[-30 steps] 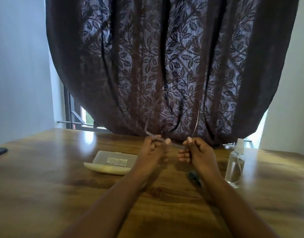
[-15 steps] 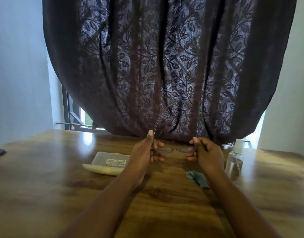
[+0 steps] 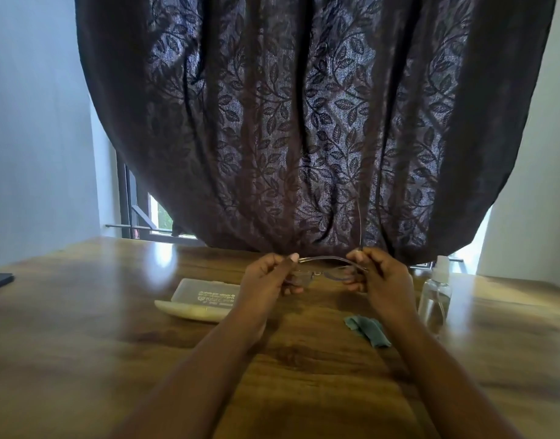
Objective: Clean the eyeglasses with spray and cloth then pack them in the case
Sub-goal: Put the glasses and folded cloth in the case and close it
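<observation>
So the person has the eyeglasses up off the table, left hand pinching one end of the frame and right hand pinching the other. One arm looks folded across the top, the other sticks up. Looks like the folding step, so best to ease that arm down at the hinge, fingers off the lenses. Case lies just left, cloth and spray bottle to the right.

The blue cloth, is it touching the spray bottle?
Apart. The head view shows bare wooden table and the right forearm between the cloth and the spray bottle.
</observation>
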